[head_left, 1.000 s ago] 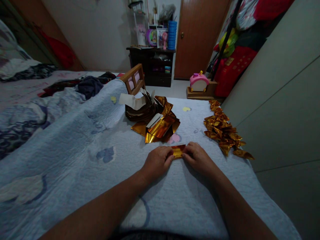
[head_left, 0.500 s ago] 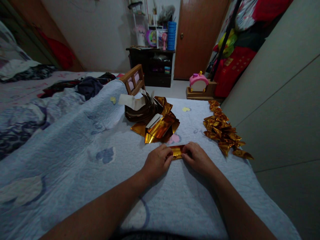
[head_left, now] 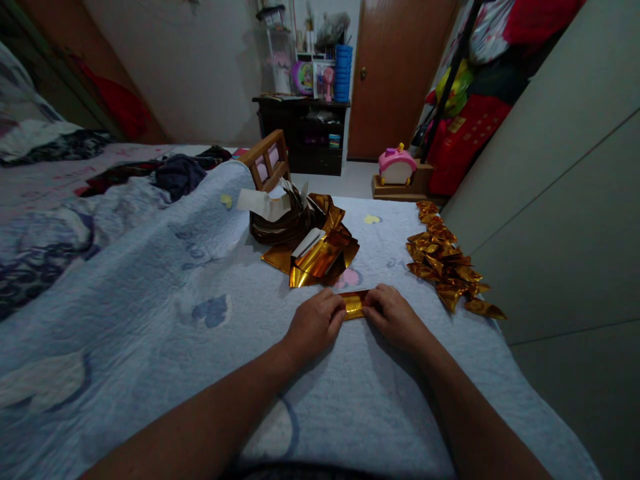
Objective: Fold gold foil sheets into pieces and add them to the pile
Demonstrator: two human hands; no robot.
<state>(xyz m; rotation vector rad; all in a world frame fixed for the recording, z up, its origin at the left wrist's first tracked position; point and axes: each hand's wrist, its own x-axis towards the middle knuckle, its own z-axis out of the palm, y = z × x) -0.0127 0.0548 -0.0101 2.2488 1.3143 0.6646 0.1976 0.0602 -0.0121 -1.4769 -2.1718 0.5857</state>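
From my remote seat I watch the bare left hand (head_left: 315, 321) pinch one end of a small, shiny gold foil paper strip (head_left: 355, 306), its thumb and fingers closed on it. The bare right hand (head_left: 396, 319) grips the opposite end the same way. The strip lies between them, low over a pale blue quilted bedspread (head_left: 360, 400), its upper surface glossy and creased along its length. Just beyond the hands I see a loose pile of smooth, sharp-cornered gold foil sheets (head_left: 323, 257), touching a curved, layered dark brown paper stack (head_left: 280, 225) with matte whitish sheets curling up from its top. To the right, near the bedspread's edge, sits a heap of crinkled, pointed gold foil pieces (head_left: 445, 260), glinting unevenly.
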